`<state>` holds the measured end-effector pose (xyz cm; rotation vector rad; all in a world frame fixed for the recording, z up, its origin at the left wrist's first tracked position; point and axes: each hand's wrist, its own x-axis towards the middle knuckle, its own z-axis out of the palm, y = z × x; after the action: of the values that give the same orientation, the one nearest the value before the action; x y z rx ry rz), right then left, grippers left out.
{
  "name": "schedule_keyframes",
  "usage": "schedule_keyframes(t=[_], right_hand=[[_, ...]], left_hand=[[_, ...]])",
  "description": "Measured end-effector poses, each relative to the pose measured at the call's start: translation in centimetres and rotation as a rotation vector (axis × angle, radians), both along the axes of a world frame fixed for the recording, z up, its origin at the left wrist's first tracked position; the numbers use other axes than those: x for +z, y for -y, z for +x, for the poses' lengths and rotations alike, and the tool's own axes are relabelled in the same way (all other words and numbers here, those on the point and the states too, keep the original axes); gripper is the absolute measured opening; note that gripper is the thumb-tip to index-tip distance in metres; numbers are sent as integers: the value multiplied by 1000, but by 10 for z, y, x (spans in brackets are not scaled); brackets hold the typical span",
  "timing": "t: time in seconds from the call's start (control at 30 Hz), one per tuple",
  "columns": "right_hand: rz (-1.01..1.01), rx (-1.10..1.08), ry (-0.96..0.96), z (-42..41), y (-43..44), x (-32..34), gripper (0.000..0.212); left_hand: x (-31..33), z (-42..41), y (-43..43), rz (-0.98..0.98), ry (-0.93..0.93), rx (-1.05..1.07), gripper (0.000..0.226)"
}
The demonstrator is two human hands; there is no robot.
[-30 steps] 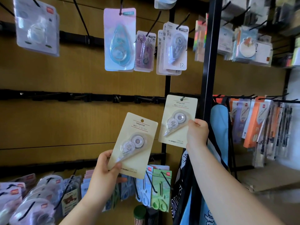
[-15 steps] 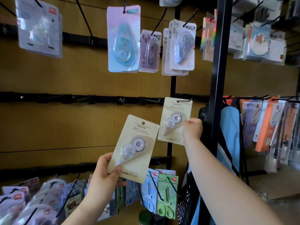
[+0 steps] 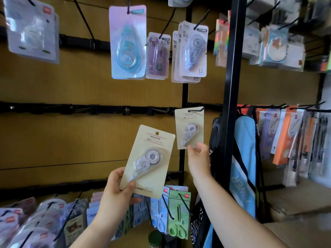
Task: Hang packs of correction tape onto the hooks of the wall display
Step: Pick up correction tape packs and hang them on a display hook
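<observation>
Right hand (image 3: 198, 158) has dropped from the side edge of the hung pack (image 3: 189, 128) to its bottom edge, and that pack is now hanging by its top hole on the hook (image 3: 196, 110) just left of the black post (image 3: 231, 104). Its fingers are lying loosely parted and blurred, tips at the card's lower edge; cannot tell whether they are pinching it. Left hand (image 3: 114, 191), further left of the post and lower, is holding the second pack (image 3: 148, 161) much as before, thumb pressing the front lower-left corner, fingers curling behind. Another hook (image 3: 159, 110) is sticking out left of the post, just beside the hung pack. Higher up left of the post, a teal pack (image 3: 128, 42), a purple pack (image 3: 157, 55) and a white stack (image 3: 193, 51) are hanging. Low and left of the post, a green scissors pack (image 3: 179, 212) is hanging just under the second pack. Right of the post, a blue bag (image 3: 243, 158) and orange packs (image 3: 284, 136) are hanging. The right forearm is crossing in front of the post's lower end. Hung pack is hanging near upright, long axis vertical, hole up, printed face toward the camera. Second pack is leaning top toward the post, long axis lower-left to upper-right, hole end up, face toward the camera.
</observation>
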<state>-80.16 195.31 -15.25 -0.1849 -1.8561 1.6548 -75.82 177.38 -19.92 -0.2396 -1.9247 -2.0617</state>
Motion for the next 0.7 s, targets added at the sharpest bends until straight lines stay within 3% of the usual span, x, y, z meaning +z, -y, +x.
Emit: schedule_keyframes(t=[0.1, 0.2, 0.57, 0.7], right_hand=[[-82, 376, 29, 34, 13, -10, 26], [-25, 545, 34, 56, 16, -14, 8], [5, 305, -70, 61, -4, -4, 17], [-78, 214, -147, 57, -24, 8, 19]], left_hand=[[6, 7, -12, 1, -29, -25, 28], [11, 13, -23, 1, -54, -42, 28], [21, 21, -46, -87, -79, -101, 20], [36, 13, -52, -94, -103, -33, 22]])
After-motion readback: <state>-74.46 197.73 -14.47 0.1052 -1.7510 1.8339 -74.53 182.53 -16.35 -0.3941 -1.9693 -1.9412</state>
